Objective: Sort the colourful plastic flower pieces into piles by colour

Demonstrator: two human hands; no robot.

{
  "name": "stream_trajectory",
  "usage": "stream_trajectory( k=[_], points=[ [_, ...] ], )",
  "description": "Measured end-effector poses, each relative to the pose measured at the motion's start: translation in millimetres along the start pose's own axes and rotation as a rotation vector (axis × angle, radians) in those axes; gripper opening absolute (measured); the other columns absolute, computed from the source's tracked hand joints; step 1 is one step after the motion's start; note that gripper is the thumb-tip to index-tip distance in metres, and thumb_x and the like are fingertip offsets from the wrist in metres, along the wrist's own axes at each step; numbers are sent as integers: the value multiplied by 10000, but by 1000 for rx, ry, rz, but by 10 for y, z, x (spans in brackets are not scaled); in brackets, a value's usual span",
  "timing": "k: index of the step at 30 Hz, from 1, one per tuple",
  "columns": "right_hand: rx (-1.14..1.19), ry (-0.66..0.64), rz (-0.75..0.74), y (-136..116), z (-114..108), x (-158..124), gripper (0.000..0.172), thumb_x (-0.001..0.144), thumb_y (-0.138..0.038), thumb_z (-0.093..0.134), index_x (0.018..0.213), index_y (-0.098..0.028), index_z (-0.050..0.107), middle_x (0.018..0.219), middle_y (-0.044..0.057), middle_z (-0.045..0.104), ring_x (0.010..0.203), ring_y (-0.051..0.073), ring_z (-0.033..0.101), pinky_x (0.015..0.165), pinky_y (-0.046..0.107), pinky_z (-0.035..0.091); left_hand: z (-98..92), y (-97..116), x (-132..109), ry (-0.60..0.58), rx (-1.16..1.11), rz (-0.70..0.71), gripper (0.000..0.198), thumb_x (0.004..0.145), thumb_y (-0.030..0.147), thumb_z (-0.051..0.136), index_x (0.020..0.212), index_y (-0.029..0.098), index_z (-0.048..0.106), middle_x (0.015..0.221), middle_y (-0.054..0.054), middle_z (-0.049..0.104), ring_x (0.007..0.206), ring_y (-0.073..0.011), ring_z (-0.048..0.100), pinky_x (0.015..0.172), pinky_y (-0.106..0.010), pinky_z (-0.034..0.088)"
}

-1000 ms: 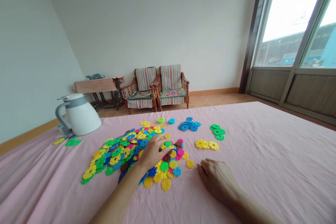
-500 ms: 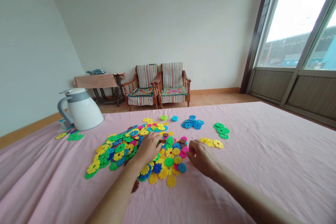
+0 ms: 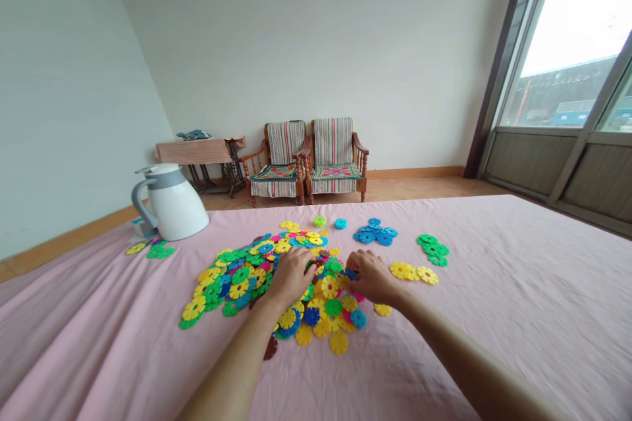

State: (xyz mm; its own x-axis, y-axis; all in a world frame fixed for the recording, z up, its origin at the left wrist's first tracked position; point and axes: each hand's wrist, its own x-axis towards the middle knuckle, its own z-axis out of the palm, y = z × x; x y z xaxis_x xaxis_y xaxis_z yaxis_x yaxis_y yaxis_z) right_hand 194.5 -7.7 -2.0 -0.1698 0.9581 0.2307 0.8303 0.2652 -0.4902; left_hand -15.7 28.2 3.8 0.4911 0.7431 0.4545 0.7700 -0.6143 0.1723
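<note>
Both hands rest on the mixed pile of plastic discs in the middle of the pink-covered counter. The left hand lies palm-down, fingers curled onto the heap. The right hand sits at the pile's right edge, fingers bunched over the discs; whether either hand pinches one I cannot tell. Blue discs, green discs and yellow discs lie beyond the right hand in separate clusters, seemingly kept apart by colour.

Light: bright, soft daylight from window at right | Glare: panes blown white | Shadows: faint, under left hand and right hand | Focus: sharp, no blur | Distortion: wide-angle lean at edges, window frame slanted.
</note>
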Motion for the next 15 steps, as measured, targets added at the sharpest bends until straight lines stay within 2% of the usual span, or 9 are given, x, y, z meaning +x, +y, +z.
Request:
stream_trajectory(
  k=[4,10,13,15],
  points=[
    [142,25,48,59,-20,31,52,670,-173,638,691,-177,590,623,-27,595,593,112,527,536,213,330,13,-1,0,2,-9,-12,87,823,166,521,786,196,594,855,-33,626,881,-196,547,801,-322,406],
    [288,97,240,390,-97,222,117,781,-240,621,733,-134,607,621,-6,607,565,126,587,527,233,425,41,-16,-6,6,-7,-10,75,825,176,527,781,202,581,862,-28,623,890,-193,547,807,-316,399],
    [330,114,363,603,-141,354,216,862,-301,585,973,-118,612,890,45,645,743,156,626,659,307,512,43,-18,-6,8,-3,-12,70,824,176,529,788,203,583,865,-28,623,893,-194,549,807,-315,396],
    [356,148,423,718,-175,426,301,893,-332,553,1135,-153,558,1110,68,594,913,181,605,771,378,518,41,-16,-5,15,0,-19,67,819,174,534,781,202,582,865,-27,625,889,-195,548,801,-315,396]
  ],
)
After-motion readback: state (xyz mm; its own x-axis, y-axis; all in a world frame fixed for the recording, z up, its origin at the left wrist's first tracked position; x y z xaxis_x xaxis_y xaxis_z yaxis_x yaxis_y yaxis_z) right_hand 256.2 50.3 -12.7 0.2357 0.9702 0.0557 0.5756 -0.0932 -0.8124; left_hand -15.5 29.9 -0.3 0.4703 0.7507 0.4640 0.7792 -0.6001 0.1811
